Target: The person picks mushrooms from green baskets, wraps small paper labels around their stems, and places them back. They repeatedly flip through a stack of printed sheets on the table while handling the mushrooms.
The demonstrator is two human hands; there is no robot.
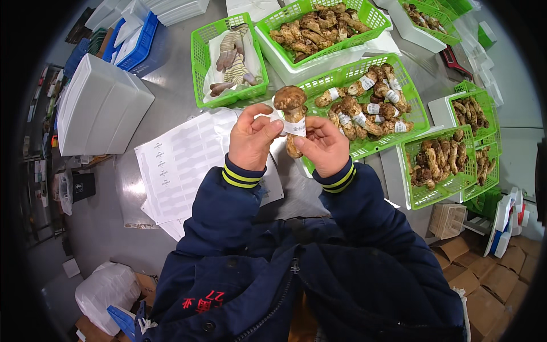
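Over the table I hold a brown-capped mushroom (289, 99) upright, cap away from me. A white paper label (294, 127) wraps around its stem. My left hand (250, 137) is closed, its thumb and fingers pinching the label's left end beside the stem. My right hand (325, 146) is closed on the stem's right side, its thumb at the label's lower edge and its other fingers partly hidden behind. Just beyond the right hand, a green basket (420, 111) holds several mushrooms with white labels around their stems. Under my left hand lie sheets of labels (196, 188).
A green basket (200, 68) with striped gloves lies at the far left of my hands. Unlabelled mushrooms fill another green basket (268, 28) at the back and smaller green baskets (415, 199) at right. White foam boxes (102, 111) stand at left, near a blue crate (149, 35).
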